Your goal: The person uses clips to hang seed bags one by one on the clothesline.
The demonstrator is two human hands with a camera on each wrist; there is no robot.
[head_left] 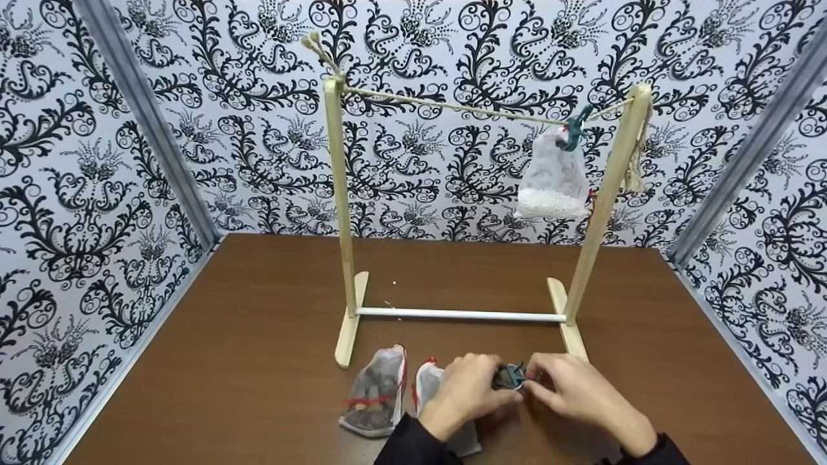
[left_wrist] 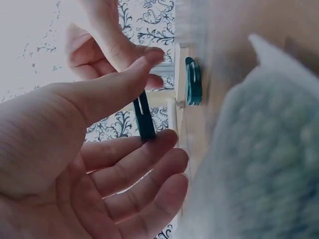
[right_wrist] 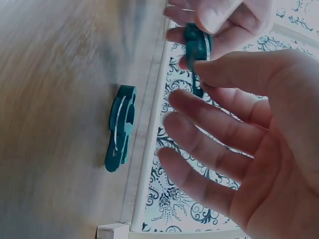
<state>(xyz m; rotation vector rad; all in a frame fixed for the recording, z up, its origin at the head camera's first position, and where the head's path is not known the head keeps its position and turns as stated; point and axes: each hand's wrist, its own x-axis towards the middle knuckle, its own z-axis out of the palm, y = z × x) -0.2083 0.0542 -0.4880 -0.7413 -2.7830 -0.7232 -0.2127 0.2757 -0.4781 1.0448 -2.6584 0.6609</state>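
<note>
My left hand (head_left: 466, 389) and right hand (head_left: 577, 389) meet above the table, in front of the rack's right foot. Between them is a dark green clothespin (head_left: 515, 374). The left wrist view has its slotted arm (left_wrist: 145, 119) running from the left thumb to a fingertip. In the right wrist view the right thumb and index finger pinch the same clothespin (right_wrist: 197, 47), its other end at the left fingers. A second green clothespin (right_wrist: 121, 128) lies on the table. Beside the left wrist a mesh bag (head_left: 426, 382) is partly hidden by the arm; greenish lumps show inside (left_wrist: 274, 149).
A wooden rack (head_left: 340, 200) with a sagging rope (head_left: 446, 104) stands behind the hands. Near its right post a mesh bag of white grains (head_left: 549, 203) hangs from a green clothespin (head_left: 574, 132). Another mesh bag with dark contents (head_left: 373, 395) lies left on the brown table (head_left: 258, 336).
</note>
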